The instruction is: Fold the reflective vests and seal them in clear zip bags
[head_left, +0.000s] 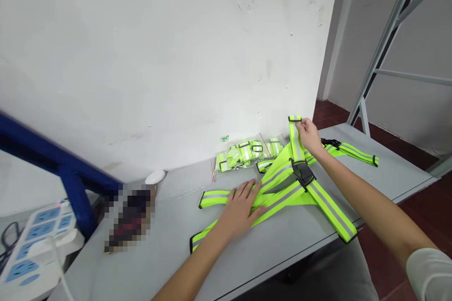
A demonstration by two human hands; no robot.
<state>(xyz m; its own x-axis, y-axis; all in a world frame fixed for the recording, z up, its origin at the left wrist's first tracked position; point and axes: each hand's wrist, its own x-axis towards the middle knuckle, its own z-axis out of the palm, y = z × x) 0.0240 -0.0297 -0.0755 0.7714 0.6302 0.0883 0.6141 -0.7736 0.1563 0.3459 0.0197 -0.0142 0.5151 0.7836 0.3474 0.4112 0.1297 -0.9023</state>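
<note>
A neon-yellow reflective harness [284, 197] with grey stripes lies spread on the grey table. My right hand [310, 136] pinches one of its straps near a black slider and lifts that strap up off the table. Just below the lifted strap sits a black buckle plate [302, 174] where several straps meet. My left hand [240, 209] rests flat on the harness's left part, fingers spread over the straps. Further strap ends with black sliders stick out to the left, the front right and the far right. A black clip [331, 143] shows behind my right wrist.
Clear plastic bags [243, 154] of folded neon straps lie against the white wall. On the left are a white oval object [155, 177], a blurred-out item [130, 218], a power strip [38, 240] with a cable, and a blue metal frame [76, 197]. A grey metal frame [381, 47] stands right.
</note>
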